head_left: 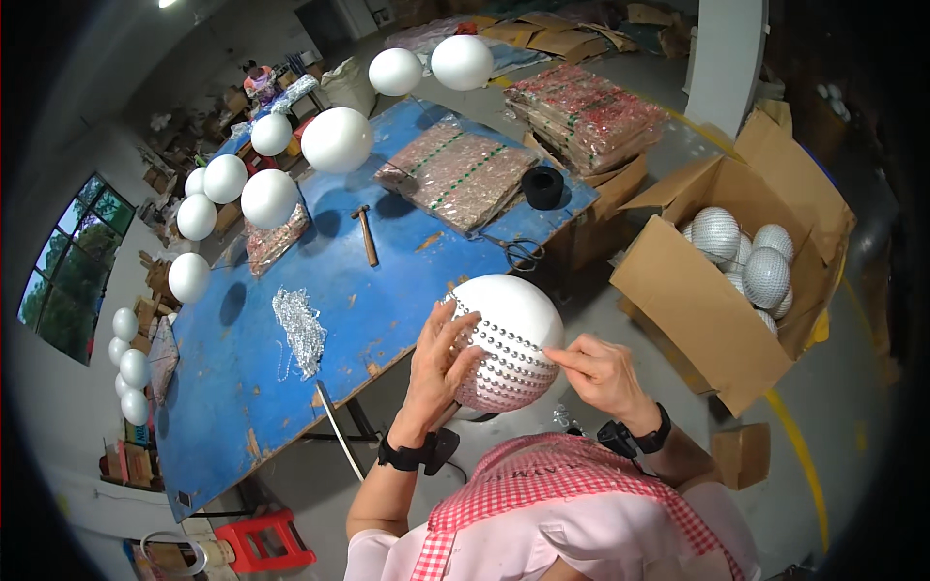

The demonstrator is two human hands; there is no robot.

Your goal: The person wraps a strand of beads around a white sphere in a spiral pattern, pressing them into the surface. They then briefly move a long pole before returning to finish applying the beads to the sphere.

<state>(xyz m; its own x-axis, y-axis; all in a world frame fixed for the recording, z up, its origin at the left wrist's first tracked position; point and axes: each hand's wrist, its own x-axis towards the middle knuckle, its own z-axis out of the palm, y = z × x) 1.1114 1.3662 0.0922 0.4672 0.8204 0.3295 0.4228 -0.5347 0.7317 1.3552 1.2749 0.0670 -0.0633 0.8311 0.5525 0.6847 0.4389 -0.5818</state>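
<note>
In front of me is a white ball (513, 295), its lower part wrapped in rows of silver bead chain (502, 354). My left hand (438, 360) grips the ball's left side, the fingers spread over the beaded rows. On the right side, my right hand (608, 376) is closed in a pinch, thumb and forefinger at the end of an upper bead row. The small piece of chain between those fingertips is mostly hidden. Beyond my left hand, a pile of loose silver bead chain (300, 331) lies on the blue table (373, 315).
A hammer (365, 236), scissors (521, 254), a black roll (542, 188) and a plastic-wrapped bundle (455, 174) lie on the table. Several white balls (336, 140) stand along its far and left edges. An open cardboard box (697, 305) at right holds beaded balls (765, 277). A red stool (262, 544) stands lower left.
</note>
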